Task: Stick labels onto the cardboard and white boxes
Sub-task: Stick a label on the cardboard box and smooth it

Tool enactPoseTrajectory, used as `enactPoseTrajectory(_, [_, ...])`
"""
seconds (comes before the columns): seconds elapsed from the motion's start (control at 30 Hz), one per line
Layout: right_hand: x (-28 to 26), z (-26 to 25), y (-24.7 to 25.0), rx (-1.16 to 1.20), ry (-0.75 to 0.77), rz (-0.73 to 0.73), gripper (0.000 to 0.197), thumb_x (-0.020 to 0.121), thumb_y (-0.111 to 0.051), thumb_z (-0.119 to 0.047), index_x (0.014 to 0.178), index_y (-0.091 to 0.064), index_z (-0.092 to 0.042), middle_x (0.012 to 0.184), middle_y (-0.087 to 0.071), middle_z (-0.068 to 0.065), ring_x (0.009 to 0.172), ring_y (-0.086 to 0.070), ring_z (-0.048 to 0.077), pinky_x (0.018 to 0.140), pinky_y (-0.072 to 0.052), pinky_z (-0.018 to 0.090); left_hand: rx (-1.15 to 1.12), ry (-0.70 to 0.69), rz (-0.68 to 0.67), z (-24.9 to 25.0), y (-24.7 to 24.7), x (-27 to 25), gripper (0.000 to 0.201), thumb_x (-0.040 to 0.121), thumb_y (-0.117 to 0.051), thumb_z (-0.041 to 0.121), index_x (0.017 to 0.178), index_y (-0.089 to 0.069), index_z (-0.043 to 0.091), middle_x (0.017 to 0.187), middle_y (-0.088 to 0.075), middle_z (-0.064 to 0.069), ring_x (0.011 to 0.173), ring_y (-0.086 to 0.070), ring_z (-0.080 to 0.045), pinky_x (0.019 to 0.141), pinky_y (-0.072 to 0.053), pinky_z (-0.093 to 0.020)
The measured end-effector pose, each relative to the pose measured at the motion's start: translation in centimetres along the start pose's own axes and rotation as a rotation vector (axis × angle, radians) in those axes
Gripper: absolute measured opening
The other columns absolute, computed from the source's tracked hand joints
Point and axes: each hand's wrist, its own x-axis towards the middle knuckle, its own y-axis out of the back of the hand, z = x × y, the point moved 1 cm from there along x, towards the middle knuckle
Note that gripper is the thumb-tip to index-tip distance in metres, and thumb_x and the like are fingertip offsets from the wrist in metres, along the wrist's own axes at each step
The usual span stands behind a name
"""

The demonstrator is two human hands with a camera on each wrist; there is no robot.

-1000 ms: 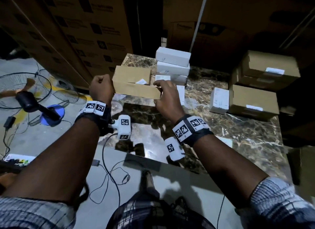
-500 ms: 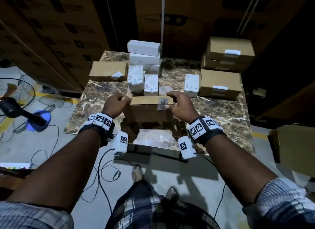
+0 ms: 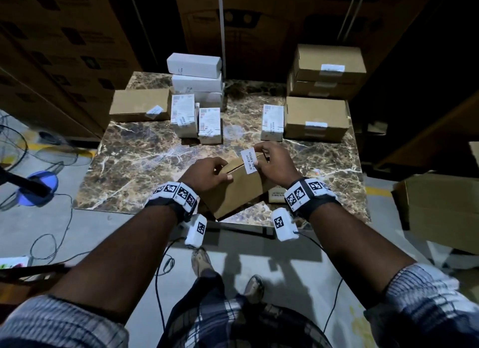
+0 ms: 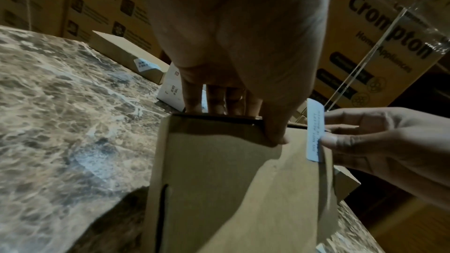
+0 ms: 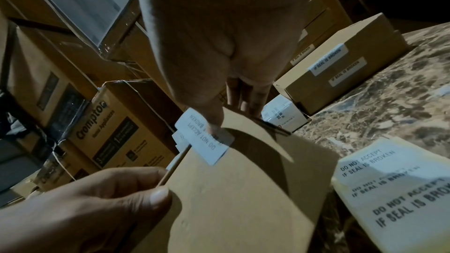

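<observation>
Pinched at its far end by the right hand (image 3: 272, 166), a white printed rectangular label (image 3: 249, 160) is held lengthwise across the top edge of the tilted brown cardboard box (image 3: 241, 189), which is gripped by the left hand (image 3: 207, 172) above the worktop (image 3: 145, 161).

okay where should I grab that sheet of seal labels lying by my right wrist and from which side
Probably the label sheet's near edge, from your side: it lies flat on the marble table at the front rim, partly tucked under the tilted cardboard box, so fingers can slide beneath that edge.
</observation>
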Motion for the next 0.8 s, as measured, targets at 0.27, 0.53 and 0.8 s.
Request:
enactPoseTrajectory(0.27, [1.1,0.9,-1.5,0.058,-0.008,0.150,0.009,0.082,-0.072,-0.007,0.089,-0.074,-0.011,0.106,-0.064,0.007,0.101,-0.054,0.016,0.082,-0.039,0.020,-0.026,0.030,-0.005,0.7,-1.7,1.6,0.053,0.091,-0.064,0.044,0.134,-0.053,0.016,0.115,-0.067,-0.010,0.100,-0.063,-0.026,0.085,-0.051,-0.036])
enactPoseTrajectory(0.53, [1.8,1.1,-2.1,0.138,-0.009,0.216,0.005,0.084,-0.073,-0.010,0.088,-0.073,-0.008,0.099,-0.067,0.005,0.091,-0.057,0.013,0.079,-0.043,0.021,-0.192,0.147,0.053,0.8,-2.9,2.7,0.057,0.093,-0.062,0.039,0.139,-0.045,0.010,0.118,-0.068,-0.014,0.103,-0.064,-0.030,0.080,-0.049,-0.033])
enactPoseTrajectory(0.8, [1.4,1.4,-3.7,0.242,-0.177,0.065,0.005,0.090,-0.070,-0.014,0.093,-0.068,-0.011,0.081,-0.065,0.003,0.066,-0.057,0.004,0.054,-0.040,0.008,-0.563,0.409,-0.013,0.4,-4.8,3.3,0.083,0.083,-0.067,0.047,0.147,-0.027,0.013,0.125,-0.062,-0.010,0.104,-0.064,-0.027,0.091,-0.055,-0.047])
